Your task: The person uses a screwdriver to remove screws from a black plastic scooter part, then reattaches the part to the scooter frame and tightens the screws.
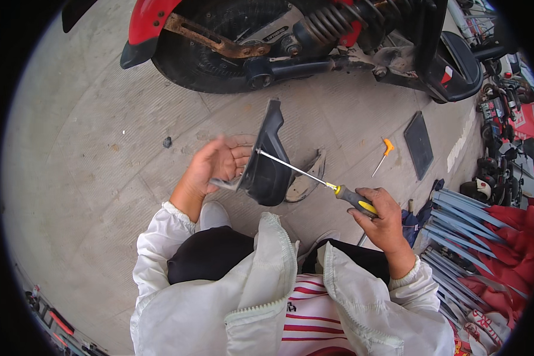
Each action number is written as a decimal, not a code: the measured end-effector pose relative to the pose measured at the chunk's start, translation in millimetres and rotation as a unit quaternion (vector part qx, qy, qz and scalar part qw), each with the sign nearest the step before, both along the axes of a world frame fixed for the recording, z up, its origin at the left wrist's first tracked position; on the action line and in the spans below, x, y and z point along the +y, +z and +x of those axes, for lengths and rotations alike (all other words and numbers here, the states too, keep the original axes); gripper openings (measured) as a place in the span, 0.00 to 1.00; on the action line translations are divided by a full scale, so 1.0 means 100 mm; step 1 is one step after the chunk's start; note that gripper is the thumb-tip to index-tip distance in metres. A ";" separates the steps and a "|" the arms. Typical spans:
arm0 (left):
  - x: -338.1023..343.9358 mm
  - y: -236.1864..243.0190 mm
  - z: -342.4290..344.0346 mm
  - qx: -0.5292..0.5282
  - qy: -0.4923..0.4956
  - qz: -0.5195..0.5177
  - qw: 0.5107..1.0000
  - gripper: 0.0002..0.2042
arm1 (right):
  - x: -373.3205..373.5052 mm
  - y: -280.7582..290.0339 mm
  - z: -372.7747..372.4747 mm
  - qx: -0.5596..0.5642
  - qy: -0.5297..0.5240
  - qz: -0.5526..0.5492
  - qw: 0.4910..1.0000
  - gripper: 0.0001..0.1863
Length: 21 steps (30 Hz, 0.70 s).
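My left hand (222, 163), palm up and partly blurred, supports a curved black plastic cover (269, 172) at its left side. Some of its fingers pass behind the cover's edge. My right hand (382, 219) grips the grey and yellow handle of a long-shafted screwdriver (362, 203). The shaft slants up to the left, and its tip meets the cover near the left edge. Beyond the cover, a worn, curved flat piece (305, 181) lies on the floor, partly hidden behind it.
A red two-wheeler (314, 47) with a rear wheel and coil spring stands ahead. An orange-handled tool (388, 146) and a dark flat panel (419, 145) lie on the floor to the right. Bundled grey poles with red cloth (480, 243) sit by my right arm.
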<state>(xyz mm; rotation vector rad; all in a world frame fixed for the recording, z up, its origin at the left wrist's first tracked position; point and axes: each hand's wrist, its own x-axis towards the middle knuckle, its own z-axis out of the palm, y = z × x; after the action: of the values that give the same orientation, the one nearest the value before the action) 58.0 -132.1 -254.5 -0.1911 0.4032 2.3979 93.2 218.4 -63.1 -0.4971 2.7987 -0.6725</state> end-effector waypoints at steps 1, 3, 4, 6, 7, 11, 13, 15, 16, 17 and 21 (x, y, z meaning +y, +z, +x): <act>-0.04 -0.12 0.05 0.016 -0.029 -0.036 0.999 0.29 | -0.02 0.01 0.01 0.001 0.015 0.012 1.000 0.23; 0.05 -0.10 0.11 0.020 -0.079 -0.136 0.987 0.24 | -0.04 0.01 0.04 0.002 0.044 0.037 0.998 0.24; 0.09 -0.14 0.13 0.008 -0.099 -0.154 0.983 0.24 | -0.02 -0.02 0.07 0.002 0.053 0.052 0.997 0.26; 0.20 -0.12 0.17 0.000 -0.113 -0.187 0.976 0.27 | -0.04 -0.01 0.13 0.012 0.082 0.091 0.992 0.27; 0.23 -0.10 0.20 -0.047 -0.113 -0.203 0.972 0.28 | -0.05 -0.01 0.16 0.016 0.096 0.111 0.989 0.27; 0.46 0.24 0.11 -0.189 -0.101 -0.299 0.930 0.33 | -0.14 -0.01 0.15 0.081 0.241 0.154 0.955 0.29; 0.50 0.17 0.12 -0.223 -0.073 -0.346 0.908 0.36 | -0.26 0.08 0.10 0.081 0.279 0.185 0.939 0.28; 0.48 0.01 0.19 -0.241 -0.020 -0.375 0.895 0.38 | -0.40 0.18 0.04 0.067 0.299 0.217 0.927 0.27; 0.46 -0.01 0.20 -0.221 -0.003 -0.377 0.900 0.34 | -0.44 0.19 0.04 0.058 0.295 0.217 0.929 0.28; 0.46 0.03 0.20 -0.202 0.012 -0.377 0.904 0.31 | -0.45 0.20 0.05 0.047 0.290 0.218 0.931 0.29; 0.44 -0.06 0.31 -0.126 0.027 -0.415 0.901 0.30 | -0.62 0.28 0.08 -0.055 0.194 0.147 0.968 0.28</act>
<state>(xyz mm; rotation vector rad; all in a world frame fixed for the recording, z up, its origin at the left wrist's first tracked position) 89.4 -88.5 -260.1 -0.8858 1.2840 2.0642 101.5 156.5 -35.6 -0.8815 2.5250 -0.1906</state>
